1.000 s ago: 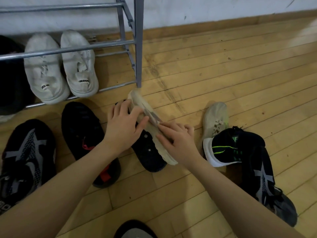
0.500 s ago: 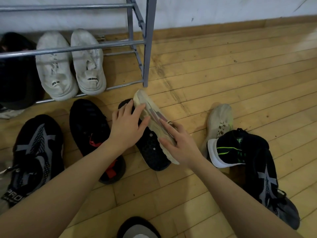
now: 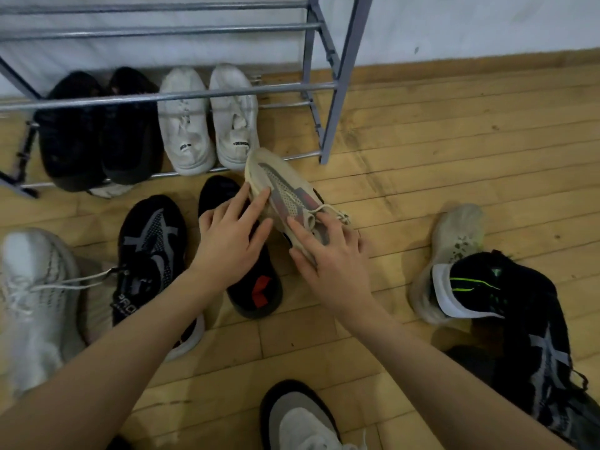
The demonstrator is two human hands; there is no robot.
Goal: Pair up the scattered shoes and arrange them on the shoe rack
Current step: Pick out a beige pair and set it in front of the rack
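Note:
Both my hands hold a beige knit sneaker (image 3: 281, 190) with a grey-red side stripe, toe pointing at the rack. My left hand (image 3: 232, 237) presses its left side, my right hand (image 3: 331, 254) grips its laces and heel. Under my left hand lies a black shoe with a red mark (image 3: 256, 287). The grey metal shoe rack (image 3: 337, 82) stands at the top; its bottom shelf holds a white pair (image 3: 207, 121) and a black pair (image 3: 97, 131).
On the wooden floor lie a black-grey sneaker (image 3: 149, 254) and a white knit sneaker (image 3: 32, 297) at the left. At the right are a pale sneaker (image 3: 457, 235), a black-green one (image 3: 470, 284) and a black-grey one (image 3: 539, 352). Another shoe (image 3: 298, 417) is at the bottom edge.
The beige sneaker has turned from sole-up on its side to show its upper and laces. My view has shifted left, bringing the black pair and the white sneaker into sight.

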